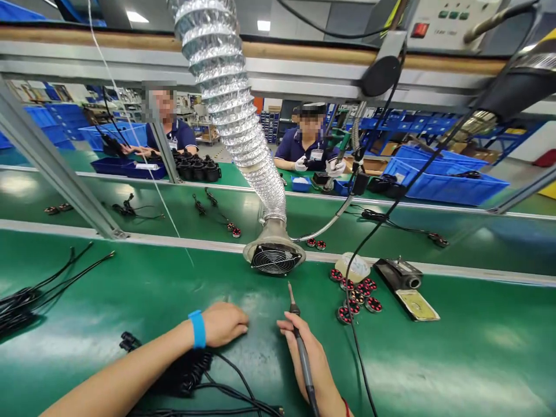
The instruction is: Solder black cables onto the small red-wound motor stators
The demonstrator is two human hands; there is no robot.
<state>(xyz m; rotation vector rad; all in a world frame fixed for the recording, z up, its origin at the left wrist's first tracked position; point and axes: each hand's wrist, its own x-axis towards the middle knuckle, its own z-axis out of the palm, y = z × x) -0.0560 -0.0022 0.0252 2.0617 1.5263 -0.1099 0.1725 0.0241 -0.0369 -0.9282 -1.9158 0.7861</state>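
Note:
In the head view my right hand [310, 362] grips a soldering iron [303, 353] like a pen, its tip pointing away from me. My left hand [223, 324], with a blue band at the wrist, rests on the green bench with its fingers curled in; whatever they hold, if anything, is hidden. Ahead of both hands hangs a fume extractor nozzle [275, 255] with a round grille. Several small round motor parts [357, 296] with red and black coils lie right of the iron. Black cables [191, 370] lie under and beside my left forearm.
A soldering iron stand [402, 273] with a yellow sponge [417, 305] sits at the right, by a translucent tub [353, 266]. A black cord [382, 217] hangs across the right side. Cable bundles [19, 307] lie far left. Two people work across the bench.

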